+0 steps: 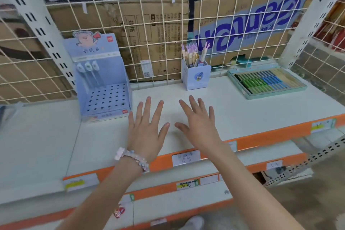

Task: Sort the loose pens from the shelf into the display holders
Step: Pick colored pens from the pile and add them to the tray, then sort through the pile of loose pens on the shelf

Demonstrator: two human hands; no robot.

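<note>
My left hand [146, 127] and my right hand [197, 124] hover side by side over the middle of the white shelf [233, 110], fingers spread and straight, holding nothing. To the left stands a blue display holder [104, 87] with a perforated base and three white-capped pens [87, 73] upright at its back. Behind my right hand a small blue pen cup [197, 78] holds several pens with purple tops [192, 52]. No loose pens show on the shelf between my hands.
A teal tray [265, 82] of green, blue and beige pens lies at the right. A white wire grid [149, 33] backs the shelf, with cardboard boxes behind it. An orange price rail [261, 134] runs along the front edge; lower shelves sit below.
</note>
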